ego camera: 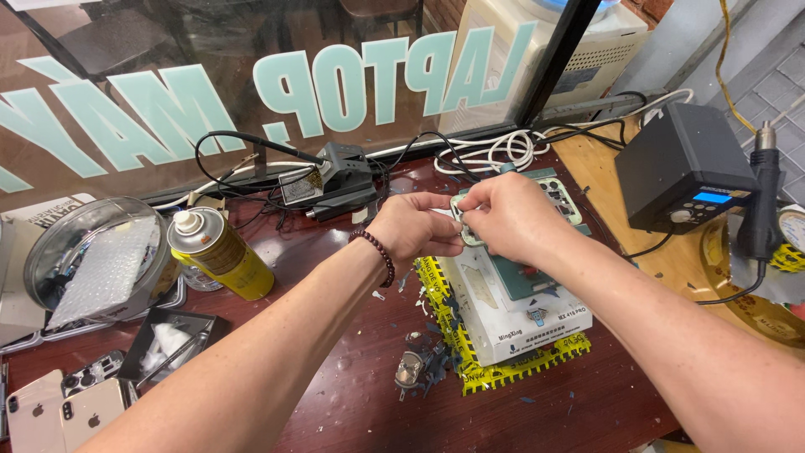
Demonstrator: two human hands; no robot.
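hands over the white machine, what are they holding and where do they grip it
Both hands, left hand and right hand, pinch a small pale frame-like part between them, fingers at its opposite edges. What the part is cannot be told.

One head-worn camera looks down, close, over the workbench (pixel 335 394) (a single view).

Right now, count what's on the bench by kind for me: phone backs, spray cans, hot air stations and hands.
Phone backs: 2
Spray cans: 1
Hot air stations: 1
Hands, left and right: 2
Total: 6
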